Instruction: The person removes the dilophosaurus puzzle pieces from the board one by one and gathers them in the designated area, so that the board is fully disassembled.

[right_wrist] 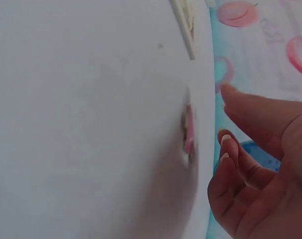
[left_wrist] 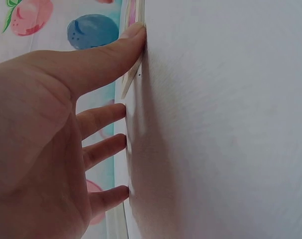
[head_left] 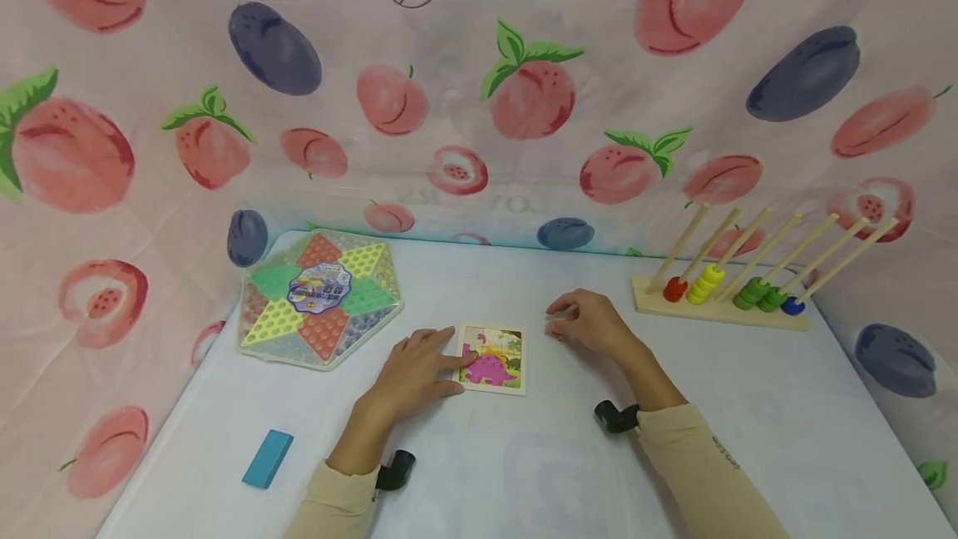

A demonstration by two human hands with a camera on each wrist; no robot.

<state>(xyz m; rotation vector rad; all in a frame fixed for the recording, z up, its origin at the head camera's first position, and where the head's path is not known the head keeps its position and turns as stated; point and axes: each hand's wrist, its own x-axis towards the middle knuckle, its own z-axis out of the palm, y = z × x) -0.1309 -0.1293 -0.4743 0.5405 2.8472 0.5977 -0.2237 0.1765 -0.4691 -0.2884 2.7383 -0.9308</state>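
Observation:
A small square jigsaw puzzle (head_left: 490,368) with a pink dinosaur picture lies flat on the white table, a pale patch at its upper left. Over its left side spreads my left hand (head_left: 415,373), one finger resting on the picture and the thumb at the lower left edge. Its other fingertips (left_wrist: 120,142) reach down to the tabletop in the left wrist view. To the puzzle's right, my right hand (head_left: 591,324) hovers with bent fingers, thumb apart and nothing between them. A small pink-edged puzzle piece (right_wrist: 189,133) is just below those fingers in the right wrist view.
A hexagonal Chinese checkers board (head_left: 349,328) lies at the back left. At the back right stands a wooden peg rack (head_left: 748,315) with coloured beads. A blue block (head_left: 267,459) lies at the front left. Fruit-printed cloth hangs behind the table.

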